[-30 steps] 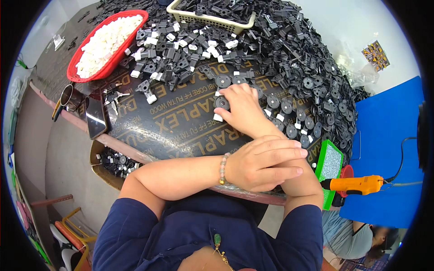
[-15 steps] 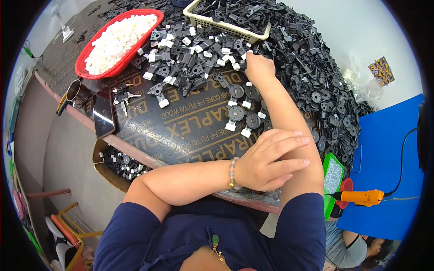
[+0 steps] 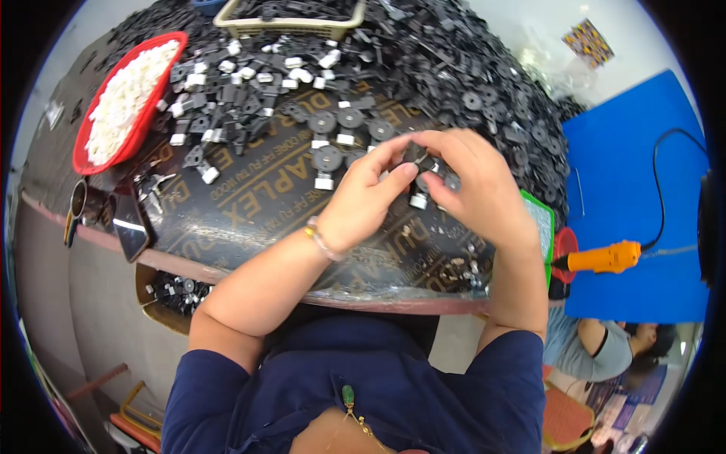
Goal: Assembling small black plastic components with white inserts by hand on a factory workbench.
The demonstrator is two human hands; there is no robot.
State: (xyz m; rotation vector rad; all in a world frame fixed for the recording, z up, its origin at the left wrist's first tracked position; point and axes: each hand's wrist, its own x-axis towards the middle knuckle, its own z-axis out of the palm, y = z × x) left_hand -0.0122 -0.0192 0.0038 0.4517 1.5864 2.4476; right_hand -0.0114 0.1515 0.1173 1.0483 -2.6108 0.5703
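Note:
Above the dark board tabletop (image 3: 272,242), my two hands meet over a small black plastic part (image 3: 418,157). The fingertips and thumb of my left hand (image 3: 361,198) pinch it from the left. My right hand (image 3: 482,188) curls around its other side, fingers bent over the part and hiding much of it. Below the hands lies a black piece with a white end block (image 3: 418,201). To their left, several round black wheel pieces (image 3: 327,158) with white ends sit in a loose group. A wider spread of black parts with white blocks (image 3: 227,94) lies beyond.
A red basket (image 3: 142,138) of white pieces stands far left, a cream basket (image 3: 287,30) of black parts at the back. Black parts (image 3: 491,106) heap up on the right. An orange power screwdriver (image 3: 605,258) lies beside a green tray (image 3: 550,265). A phone (image 3: 130,227) rests near the left edge.
My right hand has come back from the far parts toward me. My left hand has left my right forearm, and both now hold a black part. The view has shifted right.

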